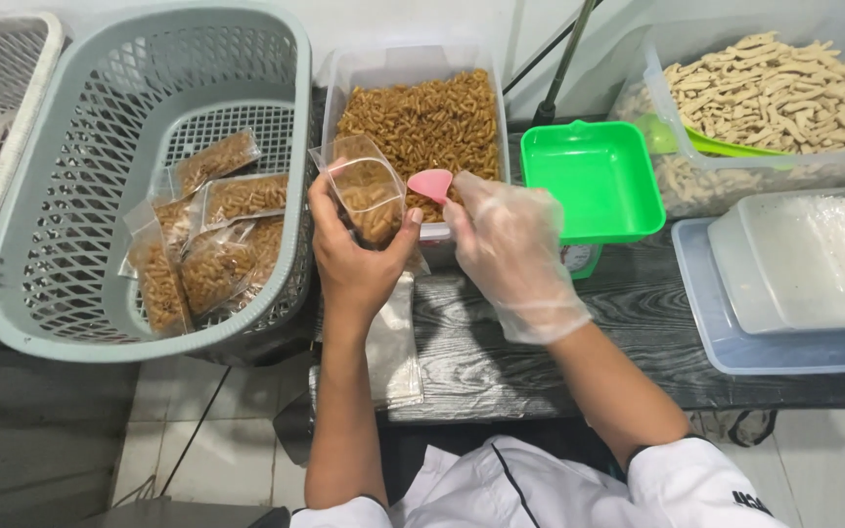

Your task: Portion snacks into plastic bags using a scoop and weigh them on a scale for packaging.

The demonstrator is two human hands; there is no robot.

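Over the bench (540, 352) edge, the left hand (356, 256) grips a small clear bag (369, 196), partly filled with brown twists and tilted open toward the right hand (512, 256), which is gloved and pinches a pink scoop (430, 183) at the bag's mouth. Behind them sits the tub (422, 112) of twists; left, a grey basket (139, 176) with filled bags; right, a green scale tray (594, 181). Judged from this, a slack bag mouth or overfull scoop could spill twists onto the bench
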